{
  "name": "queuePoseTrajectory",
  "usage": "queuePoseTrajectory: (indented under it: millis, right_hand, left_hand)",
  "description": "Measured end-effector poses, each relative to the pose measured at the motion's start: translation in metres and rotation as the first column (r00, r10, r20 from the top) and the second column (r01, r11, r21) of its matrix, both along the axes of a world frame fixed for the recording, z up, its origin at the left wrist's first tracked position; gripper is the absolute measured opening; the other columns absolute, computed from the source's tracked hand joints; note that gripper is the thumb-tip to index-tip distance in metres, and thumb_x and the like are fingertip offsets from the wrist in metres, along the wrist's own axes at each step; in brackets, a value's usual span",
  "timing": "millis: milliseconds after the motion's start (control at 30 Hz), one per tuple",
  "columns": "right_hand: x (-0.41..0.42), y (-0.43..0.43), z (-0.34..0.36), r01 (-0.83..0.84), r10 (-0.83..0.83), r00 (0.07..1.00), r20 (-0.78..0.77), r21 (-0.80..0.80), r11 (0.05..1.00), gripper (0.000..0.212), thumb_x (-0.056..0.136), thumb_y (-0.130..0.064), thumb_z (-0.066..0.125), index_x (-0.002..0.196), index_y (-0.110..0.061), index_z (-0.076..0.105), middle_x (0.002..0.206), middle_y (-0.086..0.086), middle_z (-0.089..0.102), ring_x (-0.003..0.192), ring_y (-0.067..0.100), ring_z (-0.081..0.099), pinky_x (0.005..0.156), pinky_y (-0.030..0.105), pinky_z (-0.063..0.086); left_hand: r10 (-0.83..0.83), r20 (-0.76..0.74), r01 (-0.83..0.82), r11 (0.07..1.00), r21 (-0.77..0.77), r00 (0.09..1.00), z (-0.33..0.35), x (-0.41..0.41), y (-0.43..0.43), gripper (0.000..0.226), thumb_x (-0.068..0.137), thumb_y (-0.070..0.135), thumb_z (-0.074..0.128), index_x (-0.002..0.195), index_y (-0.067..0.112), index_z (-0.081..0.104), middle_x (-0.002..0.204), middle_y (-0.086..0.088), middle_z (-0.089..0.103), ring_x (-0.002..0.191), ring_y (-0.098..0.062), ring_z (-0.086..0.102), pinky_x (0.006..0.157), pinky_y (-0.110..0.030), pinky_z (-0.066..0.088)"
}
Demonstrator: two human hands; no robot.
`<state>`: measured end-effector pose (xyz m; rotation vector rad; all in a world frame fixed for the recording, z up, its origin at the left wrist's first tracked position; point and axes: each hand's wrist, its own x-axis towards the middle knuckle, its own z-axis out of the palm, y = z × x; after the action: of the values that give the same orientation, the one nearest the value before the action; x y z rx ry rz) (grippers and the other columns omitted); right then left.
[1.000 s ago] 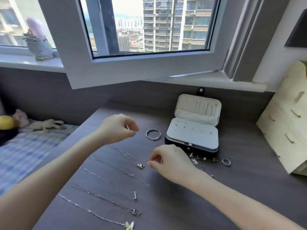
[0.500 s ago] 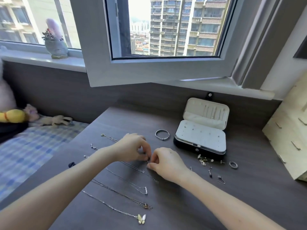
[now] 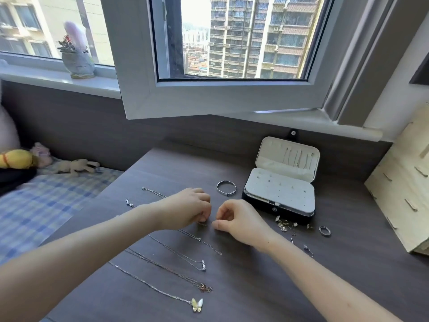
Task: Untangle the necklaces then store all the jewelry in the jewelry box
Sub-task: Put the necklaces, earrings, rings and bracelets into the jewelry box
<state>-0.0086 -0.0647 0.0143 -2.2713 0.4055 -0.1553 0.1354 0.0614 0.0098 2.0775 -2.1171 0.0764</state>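
On the table (image 3: 255, 287), necklaces (image 3: 203, 287) lie left, the jewelry box (image 3: 281, 196) right (earrings (image 3: 284, 225) just before it), a bangle (image 3: 226, 188) between.

both bare forearms reach in from the lower corners, wrists angled inward. left hand (image 3: 188, 209) and right hand (image 3: 241, 219) nearly meet, fingers curled, knuckles up. the left fingertips pinch a necklace (image 3: 203, 223) end, and the right thumb and forefinger press together on something too small to tell.

Matt dark wood-grain desk (image 3: 255, 287); shiny metal bangle (image 3: 226, 188) at twelve o'clock; jewelry box (image 3: 281, 192) lining perhaps soft cloth.
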Motion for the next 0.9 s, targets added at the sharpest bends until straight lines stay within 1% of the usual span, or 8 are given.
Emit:
queuePoseTrajectory:
  millis: [100,167,267,367,567,700,833,900]
  right_hand:
    - [-0.002,0.000,0.004,0.025,-0.034,0.999,0.036,0.209,0.978,0.022,0.075,-0.002,0.070,0.067,-0.018,0.057,0.065,0.001,0.062,0.057,0.012,0.053,0.058,0.029,0.043]
    - [-0.005,0.001,0.014,0.027,-0.043,0.998,0.039,0.351,0.936,0.023,0.075,0.006,0.066,0.068,-0.013,0.056,0.063,0.004,0.059,0.051,0.009,0.049,0.053,0.024,0.038]
    - [-0.013,0.000,0.037,0.018,-0.059,0.996,0.063,0.516,0.856,0.021,0.063,0.008,0.067,0.064,-0.009,0.055,0.070,0.018,0.058,0.048,0.011,0.047,0.053,0.023,0.036]
    - [-0.026,-0.005,0.061,-0.019,-0.071,0.991,0.109,0.661,0.750,0.017,0.057,0.006,0.065,0.060,-0.007,0.055,0.065,0.019,0.057,0.051,0.016,0.046,0.053,0.025,0.036]
    - [-0.064,-0.026,0.103,-0.215,-0.039,0.956,0.291,0.787,0.579,0.019,0.050,0.010,0.058,0.047,-0.009,0.056,0.052,0.010,0.056,0.047,0.017,0.049,0.049,0.023,0.040]
    - [-0.092,-0.039,0.114,-0.310,-0.011,0.929,0.371,0.793,0.524,0.020,0.040,0.003,0.068,0.049,-0.007,0.054,0.052,0.008,0.052,0.048,0.018,0.050,0.048,0.023,0.041]
    - [-0.117,-0.049,0.116,-0.287,0.083,0.950,0.302,0.734,0.616,0.021,0.044,0.000,0.072,0.053,-0.006,0.055,0.054,0.012,0.054,0.049,0.021,0.051,0.048,0.024,0.043]
    - [-0.129,-0.050,0.113,-0.213,0.138,0.976,0.167,0.621,0.754,0.013,0.050,-0.002,0.070,0.055,-0.008,0.059,0.059,0.014,0.061,0.055,0.021,0.055,0.052,0.024,0.045]
  left_hand:
    - [0.061,-0.029,-0.061,0.998,0.002,0.998,-0.004,-0.006,0.000,0.013,0.079,0.003,0.050,0.081,0.013,0.058,0.085,-0.005,0.057,0.081,-0.026,0.050,0.070,-0.033,0.041]
    - [0.179,-0.275,-0.184,0.983,0.007,0.945,-0.001,-0.014,-0.001,0.014,0.086,0.000,0.043,0.085,0.008,0.054,0.089,-0.008,0.058,0.083,-0.025,0.049,0.075,-0.032,0.038]
    - [0.247,-0.727,-0.331,0.943,0.029,0.641,0.013,-0.024,-0.001,0.020,0.096,0.002,0.044,0.082,0.016,0.046,0.075,-0.001,0.061,0.073,-0.017,0.055,0.073,-0.032,0.043]
    - [0.143,-0.953,-0.306,0.950,0.058,0.265,0.029,-0.031,0.002,0.013,0.094,0.002,0.051,0.085,0.010,0.046,0.059,0.003,0.048,0.057,-0.014,0.047,0.063,-0.027,0.045]
    - [0.076,-0.993,-0.174,0.983,0.060,0.086,0.041,-0.035,0.003,0.022,0.068,-0.002,0.062,0.087,0.007,0.058,0.065,-0.008,0.038,0.060,-0.018,0.043,0.064,-0.023,0.047]
    - [0.099,-0.995,-0.363,0.928,0.088,0.011,0.030,-0.044,-0.010,0.012,0.074,0.004,0.070,0.077,0.007,0.059,0.064,-0.006,0.045,0.057,-0.016,0.048,0.065,-0.026,0.053]
    - [-0.110,-0.823,-0.430,0.886,0.173,-0.558,0.028,-0.049,-0.025,0.022,0.079,0.017,0.061,0.059,0.007,0.061,0.059,-0.007,0.055,0.055,-0.019,0.058,0.076,-0.040,0.059]
    - [-0.213,-0.695,-0.439,0.884,0.162,-0.687,0.033,-0.051,-0.028,0.027,0.080,0.021,0.061,0.057,0.007,0.059,0.059,-0.007,0.059,0.058,-0.021,0.064,0.076,-0.045,0.058]
